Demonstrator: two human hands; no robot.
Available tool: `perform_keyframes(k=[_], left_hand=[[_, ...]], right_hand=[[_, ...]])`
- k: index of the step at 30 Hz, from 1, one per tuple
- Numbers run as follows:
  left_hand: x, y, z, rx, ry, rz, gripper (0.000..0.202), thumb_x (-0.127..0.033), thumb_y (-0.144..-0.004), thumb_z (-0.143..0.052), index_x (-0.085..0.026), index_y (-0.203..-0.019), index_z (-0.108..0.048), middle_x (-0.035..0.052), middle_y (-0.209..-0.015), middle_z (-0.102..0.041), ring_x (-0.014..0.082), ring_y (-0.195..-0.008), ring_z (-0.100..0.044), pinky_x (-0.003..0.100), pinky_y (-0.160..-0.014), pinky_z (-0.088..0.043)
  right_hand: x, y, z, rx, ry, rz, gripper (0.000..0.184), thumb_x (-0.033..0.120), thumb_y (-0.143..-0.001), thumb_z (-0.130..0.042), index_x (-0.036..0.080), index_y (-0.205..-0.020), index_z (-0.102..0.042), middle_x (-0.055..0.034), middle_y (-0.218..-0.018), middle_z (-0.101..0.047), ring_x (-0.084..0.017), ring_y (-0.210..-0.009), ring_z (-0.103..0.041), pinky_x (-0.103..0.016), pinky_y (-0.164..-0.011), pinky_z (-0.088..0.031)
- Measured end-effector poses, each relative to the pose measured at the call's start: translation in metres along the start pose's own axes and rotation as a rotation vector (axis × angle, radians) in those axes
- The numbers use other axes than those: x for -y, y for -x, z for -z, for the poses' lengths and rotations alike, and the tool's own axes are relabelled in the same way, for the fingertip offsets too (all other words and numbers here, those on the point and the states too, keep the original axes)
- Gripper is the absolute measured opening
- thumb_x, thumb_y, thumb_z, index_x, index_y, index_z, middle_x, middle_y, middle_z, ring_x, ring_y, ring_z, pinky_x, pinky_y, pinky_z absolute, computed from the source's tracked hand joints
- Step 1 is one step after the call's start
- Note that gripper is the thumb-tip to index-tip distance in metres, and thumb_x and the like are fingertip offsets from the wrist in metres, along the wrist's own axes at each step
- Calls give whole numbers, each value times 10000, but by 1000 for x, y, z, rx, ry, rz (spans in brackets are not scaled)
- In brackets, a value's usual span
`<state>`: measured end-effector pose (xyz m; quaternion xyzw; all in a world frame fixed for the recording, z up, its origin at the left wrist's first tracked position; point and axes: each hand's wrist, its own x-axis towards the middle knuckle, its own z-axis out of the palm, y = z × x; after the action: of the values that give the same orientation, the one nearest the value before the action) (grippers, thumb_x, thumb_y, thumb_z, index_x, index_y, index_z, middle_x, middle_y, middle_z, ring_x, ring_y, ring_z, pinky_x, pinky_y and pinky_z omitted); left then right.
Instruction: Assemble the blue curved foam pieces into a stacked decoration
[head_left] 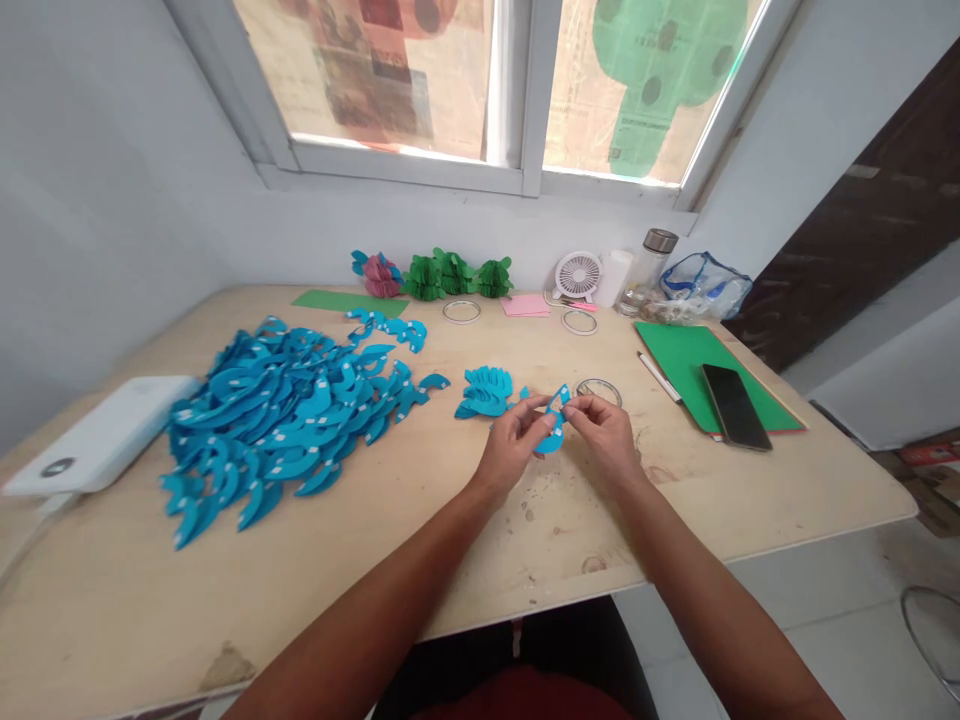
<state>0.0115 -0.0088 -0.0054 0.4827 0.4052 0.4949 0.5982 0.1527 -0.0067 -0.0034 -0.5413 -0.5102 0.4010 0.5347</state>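
Note:
Between my two hands is a curved blue paper piece bearing small white squares. My left hand pinches it from the left, thumb on top. The fingertips of my right hand are closed at its upper right edge, by a white square; whether they grip the paper or a bit of tape is too small to tell. Just beyond my left hand lies a fanned stack of blue paper pieces. Further left spreads a large heap of similar blue paper pieces. A tape roll rests behind my right hand.
At the left stands a white power bank with a cable. Green paper balls, a small fan and a glass bottle line the wall. To the right, a phone lies on green paper beside a pen.

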Motion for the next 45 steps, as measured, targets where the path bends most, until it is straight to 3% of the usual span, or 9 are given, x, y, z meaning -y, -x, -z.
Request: perform_keyframes(k=[3,12,19,26,31,35,40,42,45], left_hand=[[-2,0,1,16,165,114,436,-479,-723,-585,-149,-1004,-626,65,-802,-630,168,-733,-595,225,-514,-482],[-1,2,3,207,306,270,257,-317,-677,-678,-138,-850,-615,70,-756,-668,132,-602,-605,234,-527,-444],[-2,0,6,88,221,218,190,-287,-672,-656,-139,-764,-580,62,-684,-672,117,-533,-591,216,-480,-413],[-17,-8,19,-115,66,97,194,-315,-651,-651,-141,-724,-603,50,-664,-667,123,-548,-586,222,-487,-432],[-55,-9,53,-259,-134,-33,206,-352,-659,-624,-148,-662,-657,25,-636,-648,128,-572,-566,227,-503,-435],[-73,-2,105,-486,-567,-94,202,-332,-686,-583,-159,-669,-686,35,-669,-674,181,-650,-600,251,-532,-430],[-64,10,170,-739,-1236,-27,239,-246,-720,-526,-172,-877,-691,86,-819,-692,284,-854,-610,350,-709,-441],[-57,15,180,-808,-1375,-31,325,-265,-745,-510,-153,-1017,-649,140,-959,-665,324,-916,-582,391,-716,-441],[-47,20,176,-862,-1490,-190,361,-263,-793,-462,-125,-1095,-602,176,-1084,-605,333,-1007,-528,418,-799,-421]], right_hand=[[2,1,1,-11,-12,12,194,380,-652,-660,189,-667,-626,-22,-667,-628,-171,-646,-565,-287,-611,-432],[-2,-1,0,-5,-30,-14,168,346,-652,-660,184,-684,-628,-4,-653,-612,-141,-591,-546,-261,-564,-415],[1,-2,1,-8,-11,8,187,369,-664,-652,188,-704,-629,-34,-790,-658,-158,-698,-575,-281,-645,-440],[-1,-5,4,-77,58,-33,255,423,-648,-654,175,-703,-622,-27,-676,-605,-153,-626,-519,-270,-557,-387],[-3,-5,5,-55,72,-46,238,400,-661,-661,172,-714,-623,-12,-666,-573,-137,-612,-487,-262,-554,-364],[0,-2,4,-48,64,-27,230,397,-670,-654,173,-712,-616,-4,-660,-563,-128,-604,-479,-256,-551,-356],[2,0,3,-49,63,-29,254,416,-657,-654,171,-707,-612,-19,-647,-571,-144,-599,-493,-263,-529,-363],[0,0,3,-47,58,-28,253,421,-655,-651,177,-705,-607,-22,-650,-578,-152,-605,-501,-267,-526,-367],[-5,-2,3,-47,49,-28,234,413,-656,-647,188,-693,-592,-22,-656,-583,-159,-616,-508,-274,-533,-370]])
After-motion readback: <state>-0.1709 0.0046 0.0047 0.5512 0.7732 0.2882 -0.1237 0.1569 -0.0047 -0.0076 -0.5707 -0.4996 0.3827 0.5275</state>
